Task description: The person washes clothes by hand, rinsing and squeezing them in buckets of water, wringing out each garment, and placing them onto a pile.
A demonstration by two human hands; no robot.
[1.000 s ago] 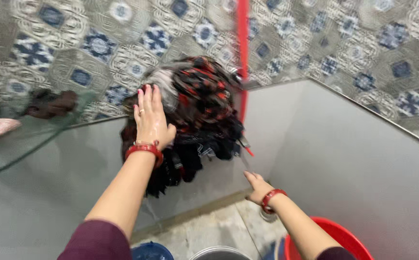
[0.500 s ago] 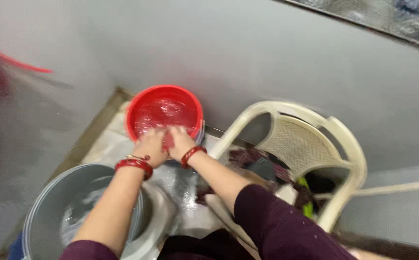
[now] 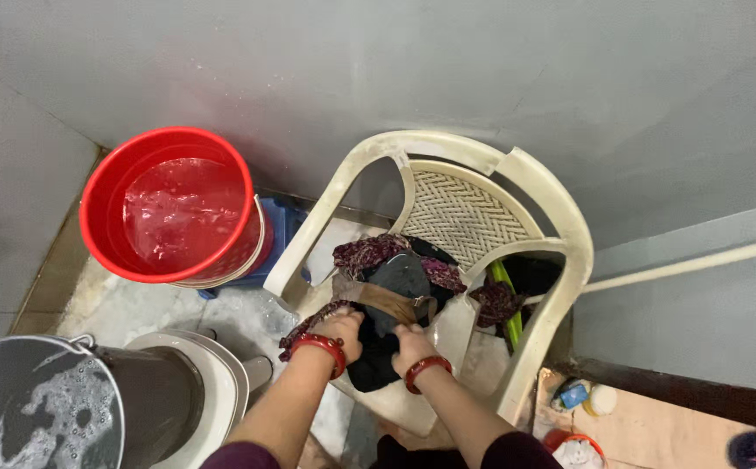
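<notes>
A cream plastic chair (image 3: 536,195) stands against the grey wall with a heap of wet clothes (image 3: 395,278) on its seat: dark maroon patterned cloth, a grey piece and a black piece. My left hand (image 3: 341,328) and my right hand (image 3: 411,342), each with a red bangle at the wrist, both grip the black garment (image 3: 376,360) at the seat's front edge. A green item (image 3: 507,300) pokes out on the seat's right side.
A red bucket (image 3: 169,143) of water stands left of the chair on a blue stool (image 3: 281,227). A grey bucket (image 3: 13,382) with soapy water sits at bottom left, next to a white basin (image 3: 222,382). Small bottles (image 3: 582,397) lie on the floor at right.
The view swung from clothes hanging on a tiled wall down to the floor. My hands moved from the red bucket over to the chair and took hold of the black garment.
</notes>
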